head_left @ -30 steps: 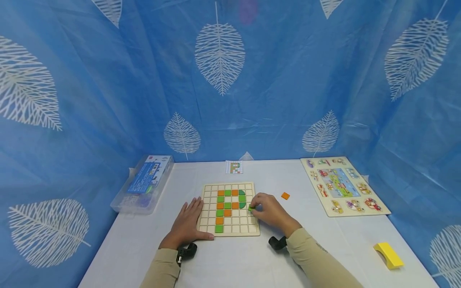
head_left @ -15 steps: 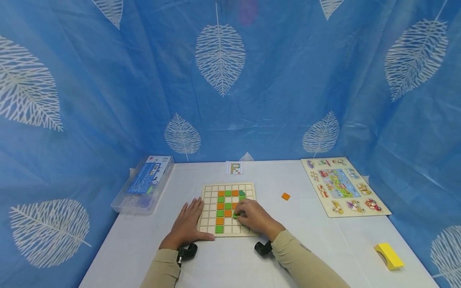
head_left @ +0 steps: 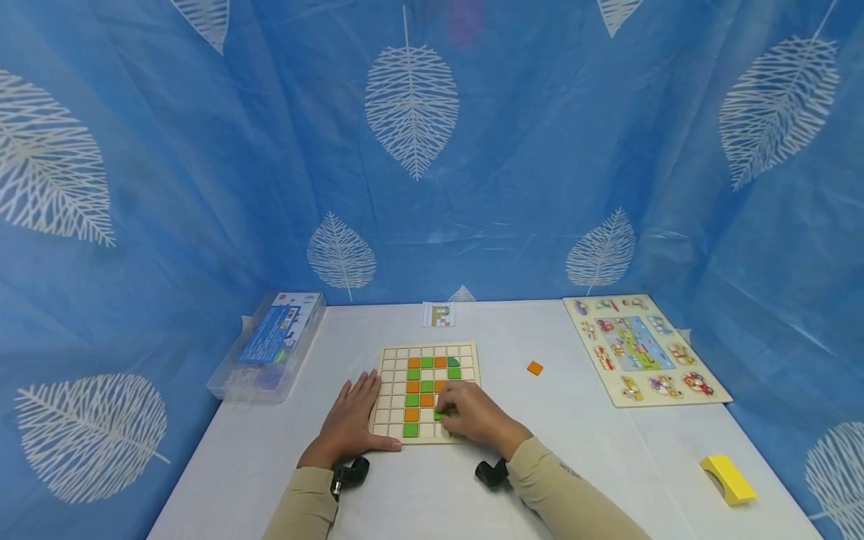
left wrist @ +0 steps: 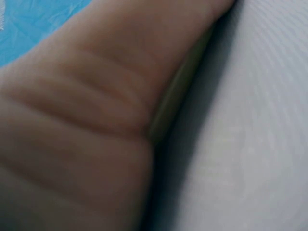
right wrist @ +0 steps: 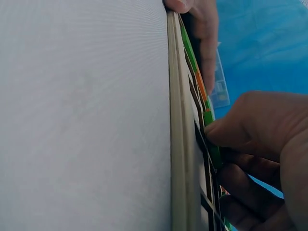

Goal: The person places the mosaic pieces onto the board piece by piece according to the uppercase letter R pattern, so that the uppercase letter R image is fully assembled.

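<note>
A wooden grid board (head_left: 398, 379) lies on the white table, with orange and green square tiles and a dark green rounded tile (head_left: 453, 362) set in its cells. My left hand (head_left: 352, 416) rests along the board's left side, fingers straight and thumb along the near edge. Over the right half of the board, my right hand (head_left: 475, 411) pinches a green square tile (head_left: 439, 414) between thumb and fingers. In the right wrist view that green tile (right wrist: 208, 118) is at the board's surface. Part of the grid is hidden beneath my right hand.
A loose orange tile (head_left: 535, 368) lies right of the board. Behind it is a small pattern card (head_left: 439, 313). A clear plastic case (head_left: 263, 375) stands left, a picture puzzle board (head_left: 641, 390) right, and a yellow arch block (head_left: 730, 480) near right.
My right hand has carried the green tile leftward from the board's right edge over the grid, then slightly nearer to me. My left hand has stayed in place.
</note>
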Motion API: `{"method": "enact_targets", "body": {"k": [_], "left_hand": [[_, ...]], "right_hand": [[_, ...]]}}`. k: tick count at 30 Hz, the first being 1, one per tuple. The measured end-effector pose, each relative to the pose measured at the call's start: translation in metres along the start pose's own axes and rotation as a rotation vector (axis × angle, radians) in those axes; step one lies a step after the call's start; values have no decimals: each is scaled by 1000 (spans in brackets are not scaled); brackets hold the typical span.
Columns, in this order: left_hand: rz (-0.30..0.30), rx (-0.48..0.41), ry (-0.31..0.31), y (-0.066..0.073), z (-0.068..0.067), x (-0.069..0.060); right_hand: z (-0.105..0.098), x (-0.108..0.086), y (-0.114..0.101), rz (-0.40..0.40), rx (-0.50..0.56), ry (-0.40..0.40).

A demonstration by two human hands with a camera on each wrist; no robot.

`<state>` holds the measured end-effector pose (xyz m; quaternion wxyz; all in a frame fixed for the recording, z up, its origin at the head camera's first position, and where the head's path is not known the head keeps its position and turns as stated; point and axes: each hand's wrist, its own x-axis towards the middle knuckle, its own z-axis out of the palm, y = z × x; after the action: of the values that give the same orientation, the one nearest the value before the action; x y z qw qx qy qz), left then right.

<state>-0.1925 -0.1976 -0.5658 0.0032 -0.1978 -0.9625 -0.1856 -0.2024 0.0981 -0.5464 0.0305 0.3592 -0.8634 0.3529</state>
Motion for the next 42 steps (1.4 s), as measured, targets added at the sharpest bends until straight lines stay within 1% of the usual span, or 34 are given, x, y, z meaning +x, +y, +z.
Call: {"method": "enact_targets", "body": {"k": [8,12,15,19,23,29,32,37,42], "left_hand": [[5,0,24,0,0,0],[8,7,32,0,1,0],[5,12,24,1,2,0],[9,8,19,1,1,0],[22,8,23,0,1,0],[7,-6,22,-2,1,0],[8,-9,28,-2,2,-1],[10,-1,14,-2,2,0],[7,3,12,-2,2,1]], "right_hand": [[0,-4,-3,-23,-24,13],[0,-5,0,-41,-23,22],[-2,-7,4,-42,-10,33],[-10,-10,9,-17,13,66],[-22,-13,13,28,5,105],[-35,-13,28,68,-47,135],[-41,-12,34,104,-78,140],[-53,-11,45,177,-116,130],[-66,-12,58,216,-155,150]]}}
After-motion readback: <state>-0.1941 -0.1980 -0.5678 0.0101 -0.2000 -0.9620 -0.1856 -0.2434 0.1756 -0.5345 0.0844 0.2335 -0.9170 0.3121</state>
